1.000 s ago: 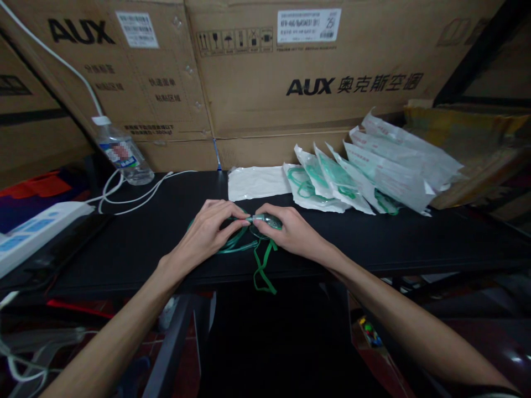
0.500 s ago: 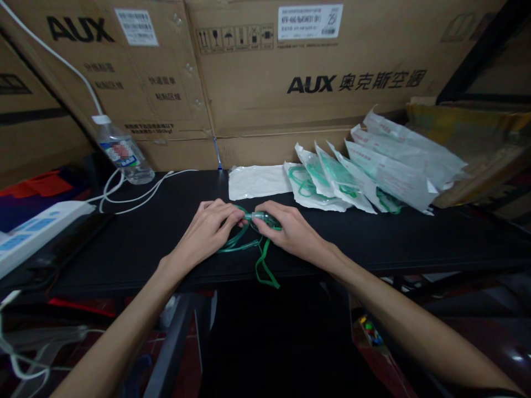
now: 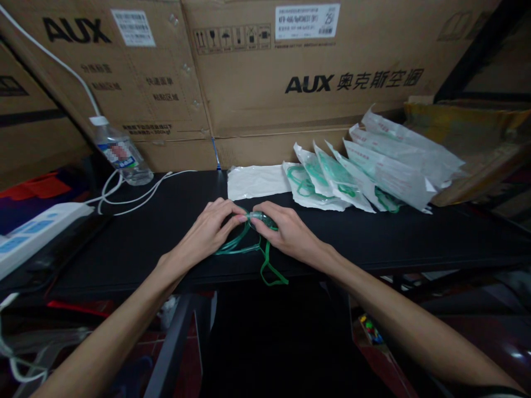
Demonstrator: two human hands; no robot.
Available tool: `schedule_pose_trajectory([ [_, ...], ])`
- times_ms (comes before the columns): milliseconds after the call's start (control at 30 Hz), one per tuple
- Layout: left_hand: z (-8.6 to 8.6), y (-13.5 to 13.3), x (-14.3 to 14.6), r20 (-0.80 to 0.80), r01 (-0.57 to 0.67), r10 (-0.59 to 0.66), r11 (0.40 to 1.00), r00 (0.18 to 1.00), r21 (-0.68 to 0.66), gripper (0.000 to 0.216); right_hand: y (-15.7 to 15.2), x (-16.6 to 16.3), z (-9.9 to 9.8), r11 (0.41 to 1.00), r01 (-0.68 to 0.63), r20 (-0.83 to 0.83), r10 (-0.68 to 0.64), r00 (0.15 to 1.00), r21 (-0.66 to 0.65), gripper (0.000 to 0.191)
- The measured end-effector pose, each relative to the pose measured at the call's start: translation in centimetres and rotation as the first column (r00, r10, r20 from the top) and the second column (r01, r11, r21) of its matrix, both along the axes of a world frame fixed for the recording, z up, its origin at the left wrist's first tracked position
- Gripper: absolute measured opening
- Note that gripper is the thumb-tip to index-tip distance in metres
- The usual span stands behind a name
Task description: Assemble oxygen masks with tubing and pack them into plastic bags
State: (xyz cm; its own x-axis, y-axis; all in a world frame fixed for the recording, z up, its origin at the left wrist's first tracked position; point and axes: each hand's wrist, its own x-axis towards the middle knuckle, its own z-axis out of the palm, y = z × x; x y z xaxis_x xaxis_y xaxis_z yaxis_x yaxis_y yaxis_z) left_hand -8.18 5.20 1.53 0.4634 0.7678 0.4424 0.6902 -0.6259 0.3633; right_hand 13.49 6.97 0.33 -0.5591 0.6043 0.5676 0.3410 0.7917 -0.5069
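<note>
My left hand [image 3: 207, 231] and my right hand [image 3: 286, 232] meet at the middle of a black table [image 3: 136, 237]. Both are closed around a clear green plastic mask piece [image 3: 260, 216] with green tubing [image 3: 234, 244] coiled under them. My left fingertips pinch the tube end against the clear fitting held by my right hand. A green elastic strap [image 3: 270, 269] hangs over the table's front edge.
An empty white pouch [image 3: 255, 182] lies behind my hands. Several sealed packets with green tubing [image 3: 365, 171] fan out at the back right. A water bottle [image 3: 118, 153], white cables [image 3: 136, 193] and a power strip [image 3: 37, 229] sit left. Cardboard boxes [image 3: 315, 66] wall the back.
Both hands have shifted slightly away from me along the table with the mask piece. The hanging green strap has swung a little to the right.
</note>
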Motion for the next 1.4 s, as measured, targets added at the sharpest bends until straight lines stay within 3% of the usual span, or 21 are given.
schedule_pose_trajectory([
  [233, -0.3, 0.0, -0.1, -0.138, 0.049, -0.018, 0.974, 0.990, 0.222, 0.018, -0.3, 0.0, 0.5, 0.984, -0.022, -0.040, 0.016, 0.999, -0.174, 0.018],
  [333, 0.1, -0.2, 0.2, -0.179, 0.023, 0.022, 0.969, 0.984, 0.245, 0.021, -0.3, 0.0, 0.7, 0.969, 0.010, -0.028, -0.018, 0.999, -0.247, 0.023],
  [500, 1.3, -1.8, 0.2, -0.073, -0.106, 0.129, 0.959, 0.989, 0.263, 0.020, -0.2, 0.1, 1.0, 0.960, 0.052, -0.066, -0.072, 0.995, -0.275, 0.023],
  [567, 1.6, -3.0, -0.2, -0.054, -0.131, 0.147, 0.963, 0.988, 0.236, 0.023, -0.2, 0.3, 1.0, 0.959, 0.076, -0.064, -0.097, 0.993, -0.272, 0.022],
  [700, 1.2, -5.1, -1.5, -0.242, -0.103, 0.114, 0.993, 0.963, 0.057, 0.044, 0.0, 0.5, 1.2, 0.951, 0.107, -0.058, -0.129, 0.990, -0.291, 0.022],
  [833, 0.6, -5.4, -2.0, -0.324, -0.141, 0.116, 0.988, 0.939, -0.055, 0.026, 0.1, 0.8, 1.4, 0.932, 0.130, -0.055, -0.158, 0.986, -0.338, 0.024],
  [1033, 0.4, -4.8, -1.2, -0.383, -0.145, 0.128, 0.989, 0.915, -0.014, 0.027, 0.0, 1.2, 1.8, 0.878, 0.139, 0.023, -0.144, 0.989, -0.459, 0.039],
  [1167, -0.8, -4.4, -0.9, -0.388, -0.120, 0.137, 0.990, 0.911, 0.068, 0.025, -0.6, 1.2, 2.8, 0.759, 0.127, 0.070, -0.108, 0.992, -0.638, 0.046],
  [1300, -0.9, -4.4, -0.1, -0.456, -0.197, 0.248, 0.968, 0.854, 0.158, 0.026, -1.3, 1.1, 3.7, 0.509, 0.014, 0.010, -0.010, 1.000, -0.861, 0.050],
  [1400, -0.1, -4.8, 0.7, -0.425, -0.248, 0.306, 0.950, 0.852, 0.188, 0.028, -1.6, 0.9, 3.6, 0.319, -0.110, -0.109, 0.020, 0.994, -0.941, 0.047],
])
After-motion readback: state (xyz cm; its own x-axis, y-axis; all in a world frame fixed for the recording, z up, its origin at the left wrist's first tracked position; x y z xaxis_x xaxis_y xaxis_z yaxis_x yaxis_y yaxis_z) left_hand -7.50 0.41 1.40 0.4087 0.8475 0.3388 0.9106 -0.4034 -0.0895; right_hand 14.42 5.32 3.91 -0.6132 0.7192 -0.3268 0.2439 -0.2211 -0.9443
